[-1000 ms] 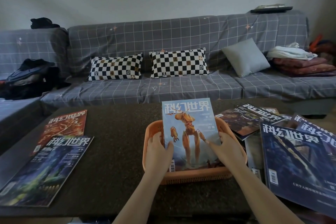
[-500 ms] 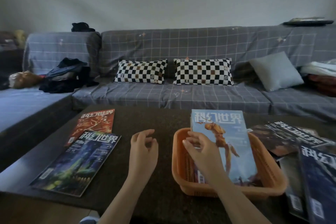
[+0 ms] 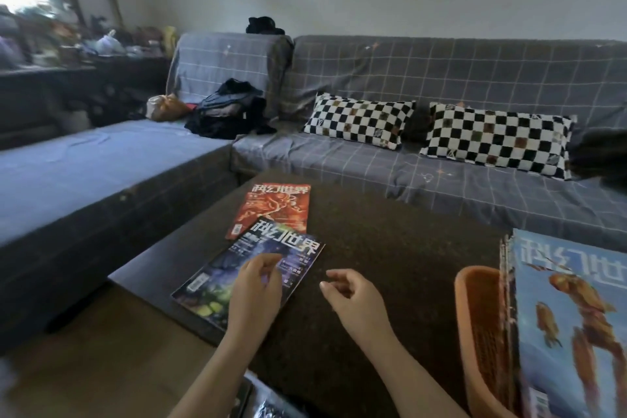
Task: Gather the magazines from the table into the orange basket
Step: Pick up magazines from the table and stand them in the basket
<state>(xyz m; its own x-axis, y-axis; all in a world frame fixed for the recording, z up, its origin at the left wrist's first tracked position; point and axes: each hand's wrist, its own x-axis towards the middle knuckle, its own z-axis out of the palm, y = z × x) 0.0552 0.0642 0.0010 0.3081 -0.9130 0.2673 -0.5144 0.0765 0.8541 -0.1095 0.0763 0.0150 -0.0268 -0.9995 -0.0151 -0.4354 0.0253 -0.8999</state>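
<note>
While two magazines lie at the left end of the table (image 3: 390,248), we count this job as partly done, not close to finished. Leftmost, the red magazine (image 3: 274,207) sits flat toward the sofa side, untouched. The dark blue magazine (image 3: 251,271) overlaps its near corner and lies closer to us, angled, right by the table's near edge. Our left hand (image 3: 254,292) is over that dark blue cover, fingers curled and loose, gripping nothing; we can't tell whether the fingertips actually touch the paper. Our right hand (image 3: 353,299) hangs just beside it over bare tabletop, fingers half curled, also empty. Far right, the orange basket (image 3: 475,322) stands at the table's right end with the light blue magazine (image 3: 573,316) standing in it, leaning across the rim; thin spines at its left edge suggest more copies behind it, count unclear. So: at least one in the basket, at least two left here. Anything past the basket is out of frame. Our guess for the next step: take the dark blue one first, since it lies on top.
</note>
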